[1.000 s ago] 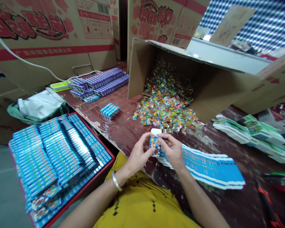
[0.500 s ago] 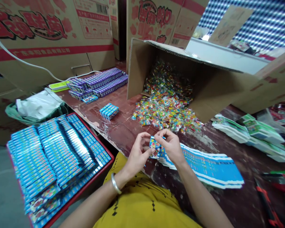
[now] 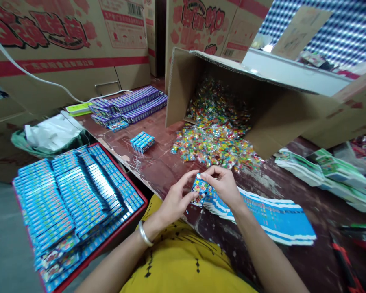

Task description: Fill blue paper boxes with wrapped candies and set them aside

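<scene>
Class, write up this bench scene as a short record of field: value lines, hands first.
Left hand: holds a small blue carton
Right hand: touches the carton's top edge
Near right hand: overlapping row of flat blue cartons
Ahead: wrapped candies in and before an open cardboard box
Left side: red tray stacked with blue cartons
Farther back, left: purple cartons

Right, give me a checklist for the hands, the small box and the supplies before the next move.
1. Left hand holding the small blue box: ok, its thumb lies across the printed face.
2. Right hand at the box's top: ok, its fingertips are there.
3. Top flap fully closed: cannot tell, the fingers cover much of it.
4. Candy inside the box: cannot tell, the printed walls hide it.
5. Wrapped candies near the hands: ok, heaped just beyond them.
6. Flat blue cartons nearby: ok, fanned beside the right forearm.
</scene>
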`<act>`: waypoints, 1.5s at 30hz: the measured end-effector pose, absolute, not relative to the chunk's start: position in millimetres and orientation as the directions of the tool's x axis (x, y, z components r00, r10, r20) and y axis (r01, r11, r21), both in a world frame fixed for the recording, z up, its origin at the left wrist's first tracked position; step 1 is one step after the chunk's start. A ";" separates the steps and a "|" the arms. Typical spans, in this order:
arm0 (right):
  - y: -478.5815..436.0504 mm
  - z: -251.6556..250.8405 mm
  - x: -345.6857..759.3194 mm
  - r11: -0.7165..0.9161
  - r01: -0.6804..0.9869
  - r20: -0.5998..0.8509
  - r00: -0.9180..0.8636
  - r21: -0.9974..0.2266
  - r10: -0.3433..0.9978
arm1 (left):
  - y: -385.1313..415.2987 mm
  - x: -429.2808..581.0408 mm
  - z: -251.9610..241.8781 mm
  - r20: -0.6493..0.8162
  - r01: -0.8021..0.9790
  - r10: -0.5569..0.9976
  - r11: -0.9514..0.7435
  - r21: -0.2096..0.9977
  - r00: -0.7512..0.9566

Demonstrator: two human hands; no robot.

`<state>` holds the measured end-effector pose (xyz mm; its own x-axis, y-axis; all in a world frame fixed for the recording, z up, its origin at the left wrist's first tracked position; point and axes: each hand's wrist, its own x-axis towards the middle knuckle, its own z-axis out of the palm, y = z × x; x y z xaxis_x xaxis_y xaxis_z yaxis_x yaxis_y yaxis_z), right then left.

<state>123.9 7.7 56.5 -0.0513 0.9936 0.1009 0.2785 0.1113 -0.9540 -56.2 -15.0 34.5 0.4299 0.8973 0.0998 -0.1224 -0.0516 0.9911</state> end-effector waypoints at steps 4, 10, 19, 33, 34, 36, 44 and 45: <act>-6.1 58.4 121.9 0.295 0.473 0.225 -0.199 -0.830 0.954 | -10.4 -58.3 29.8 0.090 -0.183 0.930 -0.024 0.983 0.357; -13.9 48.6 117.2 0.491 0.660 0.309 -0.382 -0.569 0.871 | -1.7 -57.9 16.7 0.019 -0.241 0.959 0.052 0.969 0.284; -8.4 36.8 113.4 0.466 0.691 0.328 -0.333 -0.553 0.884 | 36.4 -94.2 19.0 0.173 0.464 0.980 -0.197 0.864 0.093; -30.8 6.4 149.4 0.202 0.705 0.187 -0.100 -0.680 0.977 | 147.9 -161.7 14.0 0.404 0.980 0.913 -0.022 0.200 -0.062; -32.2 5.3 152.1 0.194 0.701 0.181 -0.095 -0.686 0.979 | 147.4 -161.6 15.0 0.407 0.979 0.911 -0.019 0.205 -0.067; -33.1 3.6 158.1 0.186 0.692 0.186 -0.075 -0.698 0.980 | 142.5 -160.3 17.7 0.431 0.974 0.899 -0.021 0.226 -0.081; 8.4 -2.8 181.7 0.178 0.806 0.279 -0.016 -0.565 0.960 | 48.8 -90.3 4.8 0.418 0.777 0.862 -0.466 0.424 0.289; 16.5 -3.7 181.1 0.180 0.839 0.277 -0.037 -0.513 0.960 | 35.2 -76.0 -0.2 0.401 0.732 0.846 -0.515 0.446 0.351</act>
<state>181.1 16.5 -3.7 -0.0371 0.9602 0.2767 0.8394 0.1802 -0.5127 -76.0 35.2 -0.2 0.3510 0.8463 0.4007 0.7321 -0.5148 0.4461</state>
